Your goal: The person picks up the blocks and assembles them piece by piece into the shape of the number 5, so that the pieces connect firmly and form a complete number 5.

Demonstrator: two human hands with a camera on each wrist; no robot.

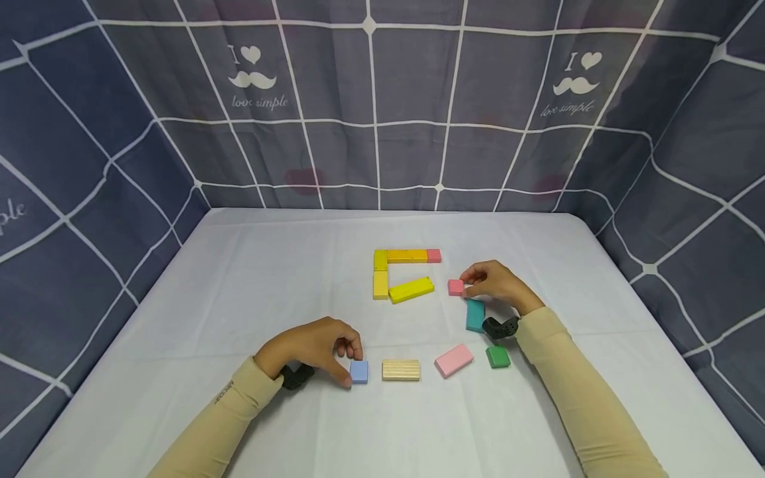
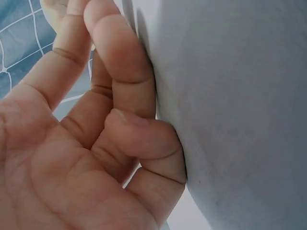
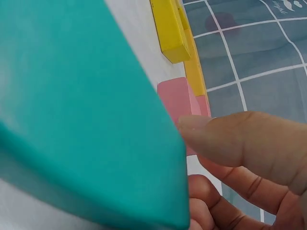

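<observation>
In the head view, my right hand [image 1: 495, 282] pinches a small pink block [image 1: 455, 287] between thumb and fingers on the white table. The right wrist view shows the thumb against this pink block [image 3: 173, 98], partly behind a large teal block [image 3: 86, 105]. That teal block [image 1: 475, 315] lies just below the right hand in the head view. My left hand [image 1: 319, 345] rests low on the table, thumb and forefinger at the edges of a small blue block [image 1: 359, 372]. In the left wrist view the curled fingers [image 2: 129, 48] hide the blue block.
Yellow blocks [image 1: 380, 285] and a red-pink block [image 1: 433, 255] form a corner shape at the back. A bright yellow block [image 1: 411, 290] lies slanted inside it. Nearer stand a ridged wooden block [image 1: 401, 370], a pink block [image 1: 453, 360] and a green block [image 1: 498, 356].
</observation>
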